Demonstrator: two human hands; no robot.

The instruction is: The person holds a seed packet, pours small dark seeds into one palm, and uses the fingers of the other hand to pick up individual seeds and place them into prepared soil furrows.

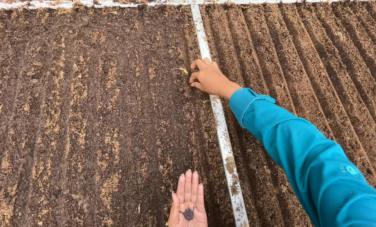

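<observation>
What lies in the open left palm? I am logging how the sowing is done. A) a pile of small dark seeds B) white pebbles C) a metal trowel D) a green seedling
A: the left hand is held flat, palm up, with a small heap of dark seeds on it, while the right hand reaches to the soil beside the white strip.

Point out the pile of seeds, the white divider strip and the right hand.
Pile of seeds (188, 214), head view: middle of the dark heap on the open left palm.
White divider strip (222, 134), head view: bare mid-length section.
Right hand (209, 78), head view: back of the hand.
</observation>
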